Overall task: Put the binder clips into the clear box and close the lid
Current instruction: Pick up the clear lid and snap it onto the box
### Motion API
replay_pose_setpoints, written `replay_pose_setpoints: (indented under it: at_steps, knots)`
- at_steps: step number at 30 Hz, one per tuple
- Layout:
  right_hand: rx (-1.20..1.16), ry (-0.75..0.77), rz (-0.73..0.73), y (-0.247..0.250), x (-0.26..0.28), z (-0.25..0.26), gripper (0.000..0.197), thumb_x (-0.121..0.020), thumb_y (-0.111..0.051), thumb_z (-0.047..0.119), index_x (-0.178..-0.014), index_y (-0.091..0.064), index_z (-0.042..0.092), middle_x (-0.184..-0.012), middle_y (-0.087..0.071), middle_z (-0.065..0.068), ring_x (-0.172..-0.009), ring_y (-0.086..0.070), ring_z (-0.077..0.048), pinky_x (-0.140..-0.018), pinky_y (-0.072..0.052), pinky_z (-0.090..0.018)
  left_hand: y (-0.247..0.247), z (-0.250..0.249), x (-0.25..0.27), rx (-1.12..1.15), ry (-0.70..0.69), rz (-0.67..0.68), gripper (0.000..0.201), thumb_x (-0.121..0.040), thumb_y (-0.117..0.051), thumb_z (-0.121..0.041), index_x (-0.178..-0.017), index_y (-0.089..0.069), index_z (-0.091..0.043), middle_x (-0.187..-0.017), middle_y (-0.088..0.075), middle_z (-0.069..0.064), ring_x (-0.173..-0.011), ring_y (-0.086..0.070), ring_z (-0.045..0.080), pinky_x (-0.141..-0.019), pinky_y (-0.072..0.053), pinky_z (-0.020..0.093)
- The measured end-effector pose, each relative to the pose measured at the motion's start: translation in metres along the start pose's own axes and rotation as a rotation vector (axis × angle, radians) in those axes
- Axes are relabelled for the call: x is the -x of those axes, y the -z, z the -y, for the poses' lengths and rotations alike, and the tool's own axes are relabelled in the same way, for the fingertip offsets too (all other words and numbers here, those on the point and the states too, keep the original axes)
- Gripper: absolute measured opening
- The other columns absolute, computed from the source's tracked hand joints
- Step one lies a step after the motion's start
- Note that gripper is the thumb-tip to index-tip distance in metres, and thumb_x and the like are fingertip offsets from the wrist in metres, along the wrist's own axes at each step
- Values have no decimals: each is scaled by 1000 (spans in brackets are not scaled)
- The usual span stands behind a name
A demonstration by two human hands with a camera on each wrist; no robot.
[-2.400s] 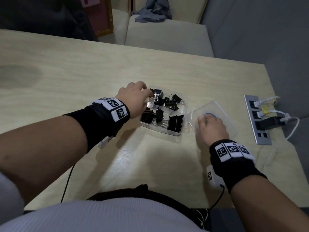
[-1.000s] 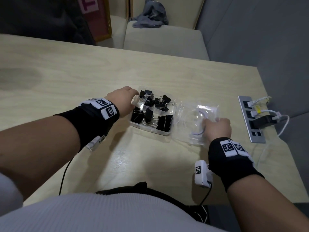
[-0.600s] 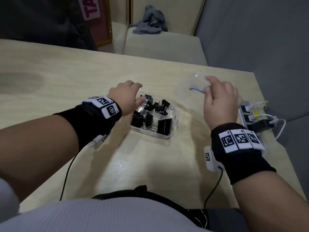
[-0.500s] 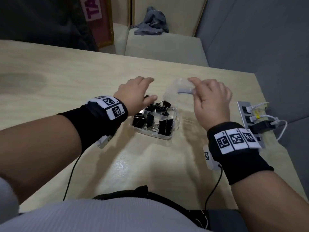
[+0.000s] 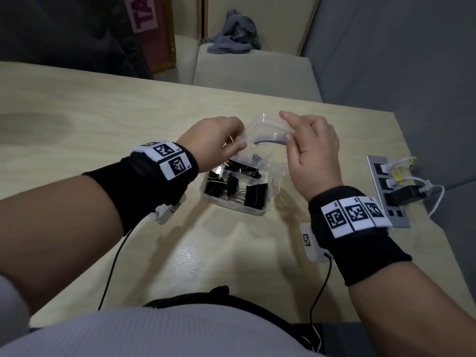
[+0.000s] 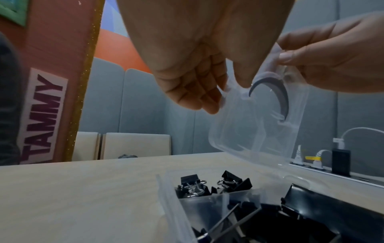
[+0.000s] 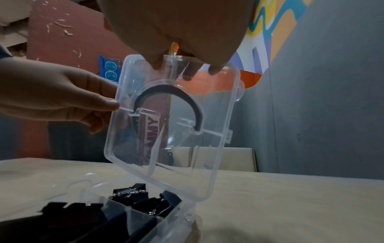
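Note:
The clear box (image 5: 258,211) stands on the table with its top uncovered, and several black binder clips (image 5: 255,195) lie in its compartments. Both hands hold the clear lid (image 5: 262,126) tilted in the air just above the box's far side. My left hand (image 5: 240,137) pinches the lid's left edge and my right hand (image 5: 286,126) pinches its right edge. The right wrist view shows the lid (image 7: 176,148) standing nearly upright with a grey curved handle (image 7: 166,92). Its low corner hangs close to the box (image 7: 166,226) rim.
A grey power strip (image 5: 386,191) with plugs and white cables is set into the table close to the right of the box. A bench with a grey cloth (image 5: 231,34) stands behind the table. Thin black wrist cables hang at the near edge.
My right hand picked the lid up from the table right of the box and carried it over the box. My left hand left the box's left side and took the lid's other edge.

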State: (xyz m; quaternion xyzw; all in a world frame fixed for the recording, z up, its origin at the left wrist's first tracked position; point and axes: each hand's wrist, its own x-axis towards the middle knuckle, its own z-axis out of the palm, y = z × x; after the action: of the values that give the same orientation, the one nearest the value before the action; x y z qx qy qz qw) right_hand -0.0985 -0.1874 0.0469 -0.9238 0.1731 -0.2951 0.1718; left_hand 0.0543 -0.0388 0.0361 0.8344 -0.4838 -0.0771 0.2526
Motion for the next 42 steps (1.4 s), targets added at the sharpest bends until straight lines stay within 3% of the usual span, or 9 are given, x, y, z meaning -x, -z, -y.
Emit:
replay_pose_setpoints:
  at_steps: [5,8,11,14,18,22,27,31,42]
  knots:
    - [-57,-419,-51,-3,6,-7,58,-90,-55,36,-140,-34,16,-141,-33,-11,-127,-39,-27,-107,-34,-40,3,8,3,96,185,-34,19,-95,-52,-29,-101,-62,-14,-88,-70,2,-81,-61,22,-79,-49,34]
    - [-220,-661,211,-7,13,-16,50,-93,-51,39,-135,-39,15,-122,-55,-6,-106,-58,-23,-90,-44,-33,0,20,6,261,316,13,16,-95,-51,-26,-95,-63,-16,-86,-75,4,-84,-68,23,-86,-53,40]
    - [-289,-737,379,-22,24,-19,39,-92,-52,33,-127,-48,16,-98,-66,-2,-90,-67,-22,-88,-53,-45,-4,25,8,295,399,125,22,-95,-50,-24,-94,-66,-10,-86,-76,9,-81,-69,26,-87,-55,44]
    - [-271,-757,420,-37,33,-19,36,-89,-55,31,-122,-57,15,-95,-68,-3,-87,-68,-23,-86,-55,-46,-9,31,11,202,465,232,30,-96,-49,-26,-91,-69,-4,-81,-75,8,-76,-67,25,-85,-55,41]
    - [-151,-732,477,-45,37,-18,27,-93,-48,28,-102,-69,12,-94,-71,-10,-86,-66,-29,-84,-54,-42,-16,35,10,-30,458,271,33,-95,-49,-29,-93,-72,-5,-82,-77,7,-87,-69,26,-80,-51,35]
    - [-93,-757,497,-51,41,-19,30,-93,-48,26,-112,-66,11,-104,-71,-10,-96,-65,-29,-90,-51,-41,-23,34,4,-226,388,284,37,-93,-49,-29,-96,-71,0,-88,-75,16,-89,-68,31,-76,-51,38]
    - [-85,-808,415,-51,40,-21,22,-90,-53,25,-107,-60,15,-97,-68,-6,-90,-64,-26,-75,-46,-29,-28,34,-3,-387,374,360,40,-93,-50,-31,-63,-59,-7,-59,-52,4,-66,-53,27,-62,-40,32]
    - [-40,-786,423,-53,38,-22,12,-90,-53,24,-94,-61,16,-86,-66,-3,-85,-62,-26,-68,-41,-27,-30,35,-3,-405,396,370,28,-90,-54,-24,-67,-57,-9,-56,-45,3,-68,-51,27,-59,-37,32]
    - [-18,-770,439,-54,36,-22,13,-89,-52,24,-93,-61,15,-83,-62,-1,-78,-57,-23,-65,-37,-26,-29,39,-7,-413,356,344,27,-92,-54,-29,-81,-66,-8,-59,-48,2,-69,-54,27,-60,-39,30]
